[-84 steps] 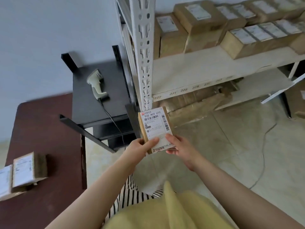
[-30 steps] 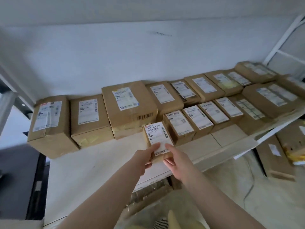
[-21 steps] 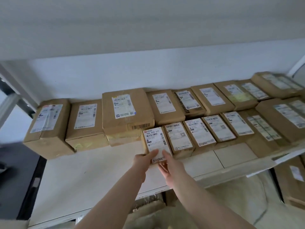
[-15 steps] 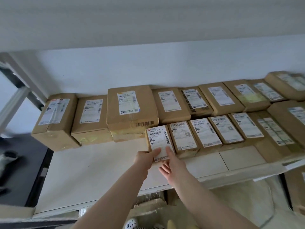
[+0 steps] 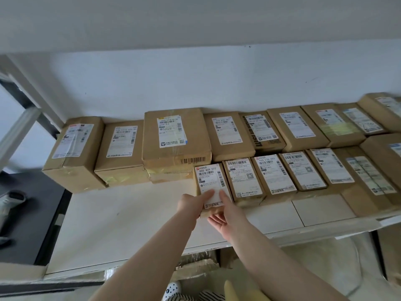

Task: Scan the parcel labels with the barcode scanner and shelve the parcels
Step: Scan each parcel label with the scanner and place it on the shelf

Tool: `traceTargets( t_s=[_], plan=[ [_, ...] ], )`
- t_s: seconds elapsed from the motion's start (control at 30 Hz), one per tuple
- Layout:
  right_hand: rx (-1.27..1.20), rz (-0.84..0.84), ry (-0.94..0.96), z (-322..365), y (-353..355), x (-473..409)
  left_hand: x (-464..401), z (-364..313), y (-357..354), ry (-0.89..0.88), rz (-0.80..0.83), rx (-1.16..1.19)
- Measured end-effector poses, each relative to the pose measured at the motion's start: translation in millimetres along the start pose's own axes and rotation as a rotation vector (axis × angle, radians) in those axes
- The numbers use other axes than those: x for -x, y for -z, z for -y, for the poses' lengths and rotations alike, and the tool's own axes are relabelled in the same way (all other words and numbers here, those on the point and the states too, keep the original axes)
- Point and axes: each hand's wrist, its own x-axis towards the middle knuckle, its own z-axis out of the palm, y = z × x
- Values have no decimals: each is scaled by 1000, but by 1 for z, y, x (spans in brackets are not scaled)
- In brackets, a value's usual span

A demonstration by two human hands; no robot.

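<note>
Small parcel [image 5: 211,187] sits on the shelf [image 5: 130,224] at the left end of the near row. Left hand [image 5: 191,204] grips its near end, right hand [image 5: 225,213] lies flat, fingers straight, against it. Shove crooked and it'll probably jam against the next box [image 5: 244,181].

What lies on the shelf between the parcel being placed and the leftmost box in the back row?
In the head view, only bare white shelf lies between the parcel labelled 900 A09 072 and the leftmost box.
</note>
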Motion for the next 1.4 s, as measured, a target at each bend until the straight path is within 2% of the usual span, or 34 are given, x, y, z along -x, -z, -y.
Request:
traceTargets(
  t_s=[0.4,0.67,0.77,0.93,1.1,1.27,1.4],
  plan=[
    [51,-9,39,-7,3,-7,11,12,-8,-82,-75,-18],
    [10,-40,95,-14,0,7,30,24,3,-86,-12,49],
    [89,-47,62,-26,4,22,38,40,22,-98,-32,85],
    [229,25,14,-77,-5,44,55,80,73,-103,-94,331],
    [283,176,17,-144,-50,69,87,128,151,-70,-202,614],
    [405,323,18,-244,-94,105,133,202,250,-57,-322,763],
    [627,416,16,-335,-123,135,181,277,336,-5,-492,856]
  ],
)
